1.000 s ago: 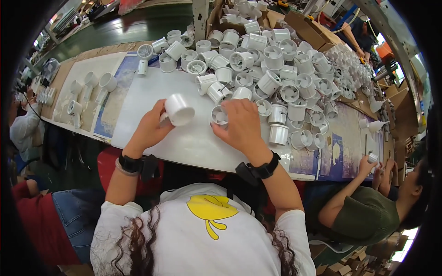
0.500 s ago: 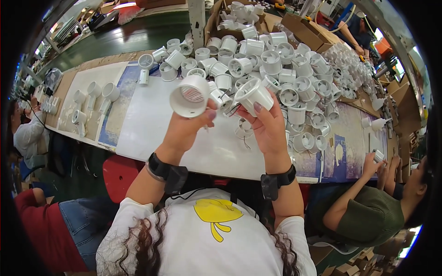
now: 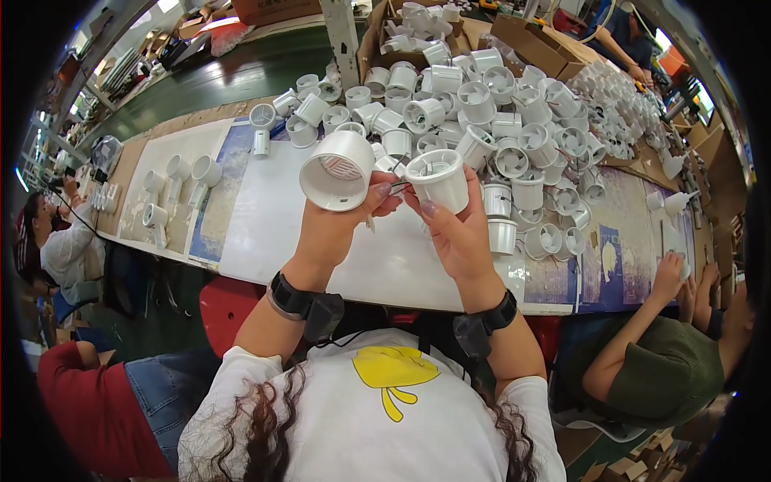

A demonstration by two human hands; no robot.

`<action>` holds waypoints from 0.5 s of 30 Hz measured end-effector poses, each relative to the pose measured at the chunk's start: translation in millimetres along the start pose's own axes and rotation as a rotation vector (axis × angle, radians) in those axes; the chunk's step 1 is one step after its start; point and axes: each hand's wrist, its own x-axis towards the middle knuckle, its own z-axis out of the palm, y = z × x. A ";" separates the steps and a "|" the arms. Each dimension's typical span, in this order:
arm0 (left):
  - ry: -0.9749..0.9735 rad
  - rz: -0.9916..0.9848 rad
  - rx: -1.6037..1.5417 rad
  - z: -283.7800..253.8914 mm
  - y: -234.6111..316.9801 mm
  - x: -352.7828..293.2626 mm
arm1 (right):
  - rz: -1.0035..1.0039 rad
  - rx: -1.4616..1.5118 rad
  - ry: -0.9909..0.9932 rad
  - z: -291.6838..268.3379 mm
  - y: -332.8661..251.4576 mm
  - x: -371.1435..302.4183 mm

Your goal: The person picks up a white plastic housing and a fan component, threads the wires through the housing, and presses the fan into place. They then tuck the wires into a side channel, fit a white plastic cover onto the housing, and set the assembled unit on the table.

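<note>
My left hand [image 3: 337,233] is closed around a white fan housing [image 3: 339,170]. The housing's wide round mouth faces me, with a slotted grille inside it. My right hand [image 3: 462,241] grips a white cup-shaped fan unit [image 3: 442,191], its rim tilted up, with parts showing inside. Thin dark wires [image 3: 398,186] run from the unit to my left fingertips, which pinch near them between the two pieces. The housing and the unit are held apart over the white table surface [image 3: 265,229]. My left fingers are partly hidden behind the housing.
A large heap of similar white fan units [image 3: 514,153] covers the table beyond my right hand. Several housings with handles [image 3: 205,173] lie at the left. A metal post [image 3: 341,44] rises behind, beside cardboard boxes [image 3: 534,48]. A co-worker in green [image 3: 662,369] sits close at right.
The fan unit in my right hand has turned more upright, so its open rim shows. My left fingers have come closer to its wires. The view has shifted slightly.
</note>
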 end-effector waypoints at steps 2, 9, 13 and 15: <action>0.008 0.052 -0.003 -1.9 2.4 0.2 | -0.002 -0.003 -0.010 0.9 2.4 -1.5; -0.028 0.048 0.152 -13.0 9.3 2.4 | -0.029 -0.167 -0.133 -17.0 5.4 3.6; -0.089 0.058 0.451 -22.3 2.6 3.3 | -0.370 -0.864 -0.285 -11.8 -14.2 12.6; -0.123 0.082 0.575 -26.5 -2.3 3.4 | -0.321 -0.908 -0.341 -8.4 -7.5 13.9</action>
